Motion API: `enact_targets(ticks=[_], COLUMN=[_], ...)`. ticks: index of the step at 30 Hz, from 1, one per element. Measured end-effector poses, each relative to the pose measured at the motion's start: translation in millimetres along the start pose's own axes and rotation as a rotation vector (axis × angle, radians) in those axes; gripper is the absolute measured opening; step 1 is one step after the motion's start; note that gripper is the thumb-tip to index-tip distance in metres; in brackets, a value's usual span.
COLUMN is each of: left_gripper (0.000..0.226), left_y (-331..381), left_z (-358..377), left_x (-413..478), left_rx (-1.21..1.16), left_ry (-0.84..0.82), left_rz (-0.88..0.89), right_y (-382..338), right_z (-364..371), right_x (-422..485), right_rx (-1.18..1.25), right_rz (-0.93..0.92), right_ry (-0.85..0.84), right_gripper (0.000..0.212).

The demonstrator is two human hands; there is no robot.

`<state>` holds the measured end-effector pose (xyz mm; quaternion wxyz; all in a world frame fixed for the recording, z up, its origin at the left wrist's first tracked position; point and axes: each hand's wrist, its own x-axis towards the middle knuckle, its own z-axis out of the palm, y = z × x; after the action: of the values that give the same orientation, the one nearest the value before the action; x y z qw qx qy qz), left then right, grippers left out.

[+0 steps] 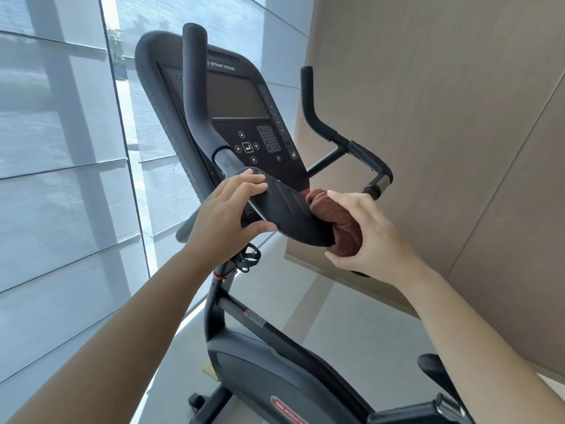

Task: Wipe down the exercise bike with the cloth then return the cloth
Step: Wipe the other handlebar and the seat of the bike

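Note:
The black exercise bike (244,347) fills the middle of the view, its console (238,105) tilted toward me. A black elbow pad (287,212) juts out below the console. My left hand (226,215) grips the pad's left end, fingers on top and thumb underneath. My right hand (363,237) holds a bunched brown cloth (336,221) and presses it against the pad's right end. Part of the cloth is hidden under my fingers.
Two upright handlebar horns (195,87) (308,99) rise on either side of the console. Shaded windows (61,148) stand to the left and a beige panelled wall (443,117) to the right. The bike's shroud (275,377) and a pedal (434,371) lie below over grey floor.

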<state>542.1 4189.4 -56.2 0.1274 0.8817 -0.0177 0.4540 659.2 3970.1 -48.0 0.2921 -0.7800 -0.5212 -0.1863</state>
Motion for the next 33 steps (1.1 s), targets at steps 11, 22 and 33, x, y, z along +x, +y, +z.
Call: enact_targets(ticks=[11,22,33], left_gripper=[0.092,0.070,0.054], left_y=[-23.6,-95.8,-115.8], left_z=[-11.6,-3.8,9.8], left_x=[10.5,47.7,54.6], left_rx=[0.063,0.016,-0.043], left_ry=[-0.010,-0.050,0.121], left_rz=[-0.053,0.220,0.379], right_y=[-49.8,-73.9,-104.8], right_z=[25.2,33.7,35.8], right_x=[47.4,102.5,116.5], right_rx=[0.012,0.099,-0.025], right_rz=[0.153,0.191,0.236], right_ry=[-0.033,-0.056,0.114], right_gripper=[0.063,0.046,0.047])
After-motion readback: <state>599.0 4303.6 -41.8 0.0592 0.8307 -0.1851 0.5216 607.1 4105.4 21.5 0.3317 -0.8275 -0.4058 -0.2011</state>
